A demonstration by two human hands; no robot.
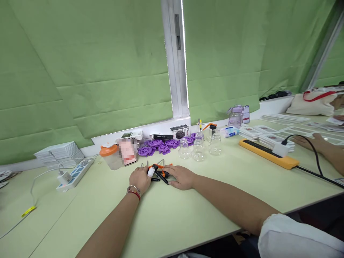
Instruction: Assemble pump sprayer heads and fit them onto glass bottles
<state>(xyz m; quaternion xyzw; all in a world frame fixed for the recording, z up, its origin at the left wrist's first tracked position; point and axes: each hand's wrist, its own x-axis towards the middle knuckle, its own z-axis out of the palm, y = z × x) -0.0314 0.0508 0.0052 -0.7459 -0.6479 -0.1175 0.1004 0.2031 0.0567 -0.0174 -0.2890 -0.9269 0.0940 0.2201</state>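
A small bunch of black and orange parts with thin metal rods (162,175) lies on the table between my two hands. My left hand (140,181) is closed against the left side of the bunch, its fingertips partly hidden. A white wrap (151,172) covers one of its digits, and bracelets (133,191) circle the wrist. From the right, my right hand (182,177) grips the bunch, with the fingers over the top and the thumb at the near edge. The exact kind of the black and orange parts is too small to make out.
Purple openwork pieces (156,146), clear glass jars (199,152) and an orange-lidded cup (110,157) stand behind my hands. A white power strip (75,175) lies left, an orange one (268,154) right. Another person's hand (311,143) rests at the far right near stacked cards (276,139).
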